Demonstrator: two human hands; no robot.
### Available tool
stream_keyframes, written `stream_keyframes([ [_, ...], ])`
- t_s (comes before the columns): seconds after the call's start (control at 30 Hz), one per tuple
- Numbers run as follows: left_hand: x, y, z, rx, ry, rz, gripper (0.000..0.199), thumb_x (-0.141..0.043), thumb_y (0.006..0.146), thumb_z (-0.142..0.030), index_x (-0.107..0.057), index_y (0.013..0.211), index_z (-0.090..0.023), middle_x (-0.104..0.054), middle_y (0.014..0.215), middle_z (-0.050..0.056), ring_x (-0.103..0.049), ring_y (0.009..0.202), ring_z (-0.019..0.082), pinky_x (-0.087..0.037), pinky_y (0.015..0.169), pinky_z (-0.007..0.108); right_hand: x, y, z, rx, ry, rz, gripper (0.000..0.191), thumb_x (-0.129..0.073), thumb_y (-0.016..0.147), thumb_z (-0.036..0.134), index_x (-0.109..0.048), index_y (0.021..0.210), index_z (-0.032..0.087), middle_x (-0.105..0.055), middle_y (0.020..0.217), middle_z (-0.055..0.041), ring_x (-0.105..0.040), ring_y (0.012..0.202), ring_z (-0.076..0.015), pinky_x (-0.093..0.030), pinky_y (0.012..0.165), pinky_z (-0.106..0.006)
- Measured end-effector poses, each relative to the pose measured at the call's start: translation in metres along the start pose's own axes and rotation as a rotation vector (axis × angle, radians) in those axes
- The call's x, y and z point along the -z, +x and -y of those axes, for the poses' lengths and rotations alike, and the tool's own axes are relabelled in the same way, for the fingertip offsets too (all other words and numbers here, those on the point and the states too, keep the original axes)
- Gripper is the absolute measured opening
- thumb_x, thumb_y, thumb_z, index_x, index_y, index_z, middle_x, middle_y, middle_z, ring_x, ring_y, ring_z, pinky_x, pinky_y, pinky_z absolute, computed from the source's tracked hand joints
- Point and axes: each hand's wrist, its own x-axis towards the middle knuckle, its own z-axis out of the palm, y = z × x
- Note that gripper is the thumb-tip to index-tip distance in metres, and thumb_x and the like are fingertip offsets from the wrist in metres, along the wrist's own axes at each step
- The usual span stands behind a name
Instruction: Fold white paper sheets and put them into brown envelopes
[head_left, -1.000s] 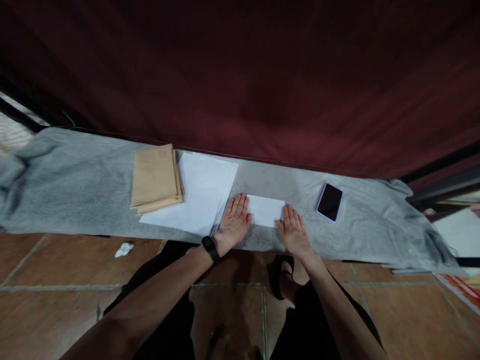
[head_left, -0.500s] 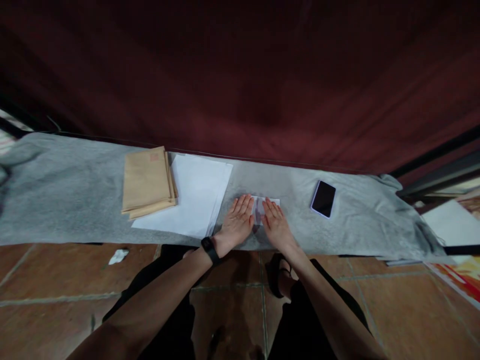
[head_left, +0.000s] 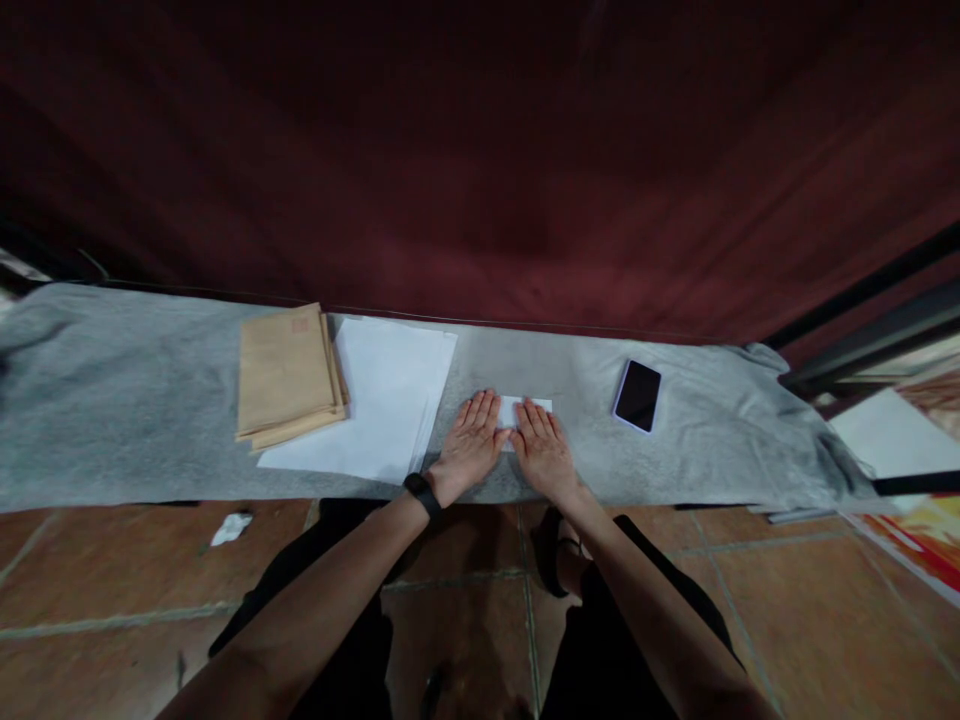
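Note:
A small folded white paper [head_left: 508, 412] lies on the grey cloth in front of me, partly covered by both hands. My left hand [head_left: 474, 440] rests flat on its left side, fingers stretched out and pointing away from me. On the right side of the paper, my right hand [head_left: 541, 448] lies flat too, its fingers slightly spread. The two thumbs come close together over the paper's near part. A black band sits on my left wrist. How the paper is folded under the palms is hidden.
Left of my hands lie large white sheets [head_left: 390, 400], with a stack of brown envelopes [head_left: 285, 370] overlapping them. A phone [head_left: 638, 396] lies to the right. The grey cloth [head_left: 150, 400] covers a narrow bench against a dark red curtain [head_left: 480, 200]. Crumpled tissue [head_left: 231, 528] is on the tiled floor.
My right hand has shifted slightly left and nearer me on the paper, and the thumbs are now closer together. The view has moved a little; the other things have stayed put.

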Motion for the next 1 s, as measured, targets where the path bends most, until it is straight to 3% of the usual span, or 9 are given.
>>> stream_keyframes([
  [0.33,0.006,-0.006,0.01,0.068,0.034,0.033,0.063,-0.027,0.104,-0.037,-0.029,0.155,-0.002,-0.026,0.163,0.017,-0.018,0.154,0.025,-0.018,0.126,0.043,-0.005,-0.003,-0.018,-0.068,-0.032,-0.017,0.06,-0.032,0.106,0.041,-0.029,0.157,0.01,-0.034,0.161,-0.0157,-0.032,0.149,-0.0278,-0.026,0.12,-0.047],
  [0.6,0.005,-0.013,0.015,0.085,0.023,0.0,0.062,-0.03,0.102,-0.035,-0.031,0.154,-0.001,-0.028,0.162,0.018,-0.019,0.153,0.026,-0.02,0.126,0.045,-0.004,-0.005,-0.03,-0.093,-0.022,-0.018,0.059,-0.026,0.107,0.039,-0.033,0.155,0.007,-0.035,0.16,-0.0173,-0.035,0.147,-0.0292,-0.027,0.119,-0.049],
  [0.73,0.014,-0.013,0.02,0.089,-0.008,-0.032,0.058,-0.034,0.1,-0.033,-0.038,0.153,-0.009,-0.033,0.162,0.014,-0.02,0.153,0.025,-0.015,0.128,0.045,-0.004,-0.007,-0.034,-0.083,-0.03,-0.04,0.059,-0.025,0.107,0.039,-0.034,0.154,0.006,-0.036,0.159,-0.0186,-0.037,0.145,-0.0299,-0.028,0.118,-0.05],
  [0.87,0.047,-0.007,0.057,0.183,-0.03,-0.144,0.056,-0.034,0.101,-0.038,-0.041,0.152,-0.017,-0.032,0.163,0.011,-0.012,0.155,0.027,-0.002,0.128,0.049,-0.004,-0.007,-0.035,-0.078,-0.046,-0.059,0.059,-0.026,0.106,0.04,-0.037,0.153,0.006,-0.039,0.158,-0.0185,-0.039,0.144,-0.0307,-0.029,0.118,-0.049],
  [1.0,0.086,-0.018,0.131,0.625,0.065,-0.314,0.065,-0.032,0.101,-0.042,-0.031,0.154,-0.004,-0.022,0.163,0.025,-0.012,0.154,0.037,-0.01,0.123,0.061,-0.003,-0.006,-0.035,-0.08,-0.05,-0.052,0.06,-0.029,0.106,0.042,-0.038,0.152,0.005,-0.04,0.157,-0.0179,-0.039,0.144,-0.031,-0.029,0.118,-0.048],
])
